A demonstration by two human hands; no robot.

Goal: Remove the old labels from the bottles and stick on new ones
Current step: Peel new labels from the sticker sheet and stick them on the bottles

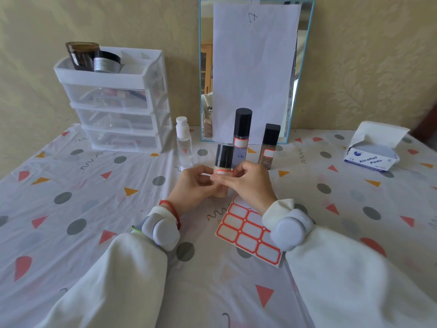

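A beige bottle (222,166) with a black cap stands upright on the table between my hands. My left hand (192,185) holds it from the left, fingers curled round its side. My right hand (246,179) pinches the red-bordered white label (223,173) on the bottle's front. Behind it stand a tall bluish bottle (241,136) and a brown square bottle (269,147), each with a black cap and a red-bordered label. A sheet of red-bordered blank labels (246,232) lies under my right wrist.
A clear bottle (184,143) with a white cap stands left of the group. A white drawer unit (118,107) with jars on top sits back left. A mirror (255,67) covered with paper leans on the wall. An open box of alcohol pads (371,152) lies at right.
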